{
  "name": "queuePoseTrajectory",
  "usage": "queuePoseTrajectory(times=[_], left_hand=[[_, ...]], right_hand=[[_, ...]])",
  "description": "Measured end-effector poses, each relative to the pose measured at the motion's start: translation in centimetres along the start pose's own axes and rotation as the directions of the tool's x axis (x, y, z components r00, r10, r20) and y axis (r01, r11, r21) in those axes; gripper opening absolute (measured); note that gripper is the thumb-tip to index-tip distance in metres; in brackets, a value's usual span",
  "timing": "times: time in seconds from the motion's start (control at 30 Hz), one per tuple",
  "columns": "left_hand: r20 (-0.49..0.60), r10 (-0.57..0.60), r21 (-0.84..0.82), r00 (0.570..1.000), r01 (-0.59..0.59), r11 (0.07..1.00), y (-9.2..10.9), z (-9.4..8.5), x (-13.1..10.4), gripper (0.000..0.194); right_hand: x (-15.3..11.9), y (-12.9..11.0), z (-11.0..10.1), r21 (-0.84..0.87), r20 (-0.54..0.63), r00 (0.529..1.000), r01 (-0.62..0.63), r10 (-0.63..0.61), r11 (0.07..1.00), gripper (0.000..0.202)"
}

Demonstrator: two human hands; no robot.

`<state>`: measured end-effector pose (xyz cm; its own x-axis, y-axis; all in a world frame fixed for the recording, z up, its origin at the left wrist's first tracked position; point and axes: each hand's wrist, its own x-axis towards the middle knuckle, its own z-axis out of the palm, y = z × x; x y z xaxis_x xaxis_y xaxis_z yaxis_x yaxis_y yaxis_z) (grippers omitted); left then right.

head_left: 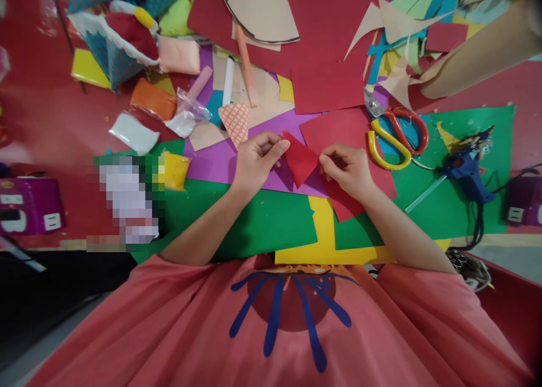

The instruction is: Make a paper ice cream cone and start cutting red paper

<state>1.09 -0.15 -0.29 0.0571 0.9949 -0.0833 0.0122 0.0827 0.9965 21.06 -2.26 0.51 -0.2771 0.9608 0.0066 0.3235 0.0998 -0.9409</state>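
Note:
A small red paper piece [300, 160], roughly diamond-shaped, is held up between my two hands over the purple sheet [212, 164]. My left hand [261, 160] pinches its upper left corner between thumb and fingers. At its right corner, my right hand [348, 170] has thumb and fingertips closed on the edge. Just beyond my left hand lies a cone-like piece with an orange lattice pattern [235, 122]. A larger red sheet [351, 130] lies partly under my right hand.
Scissors with red and yellow handles [392, 133] lie right of my hands, and a blue glue gun [468, 170] farther right. Clay packets, including an orange one [153, 99], lie at the left. Green sheets [245, 218] cover the near table. A rolled beige sheet [478, 51] is upper right.

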Motion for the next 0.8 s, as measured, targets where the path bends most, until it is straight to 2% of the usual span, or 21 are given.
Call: queuePoseTrajectory(times=[0.23,0.5,0.8], left_hand=[[-0.042,0.047,-0.058,0.998,-0.049,0.997,-0.14,0.16,-0.18,0.047],[-0.03,0.047,-0.195,0.998,-0.052,0.979,-0.3,0.11,0.2,0.037],[-0.03,0.029,-0.161,0.999,-0.034,0.986,0.31,0.01,0.25,0.04]], right_hand=[[-0.05,-0.2,-0.01,0.005,0.005,1.0,0.01,-0.01,1.0,0.016],[0.1,-0.34,-0.16,0.05,0.065,0.998,-0.026,0.023,0.998,0.014],[0.1,-0.07,-0.21,0.058,0.086,0.995,-0.046,0.041,0.997,0.015]])
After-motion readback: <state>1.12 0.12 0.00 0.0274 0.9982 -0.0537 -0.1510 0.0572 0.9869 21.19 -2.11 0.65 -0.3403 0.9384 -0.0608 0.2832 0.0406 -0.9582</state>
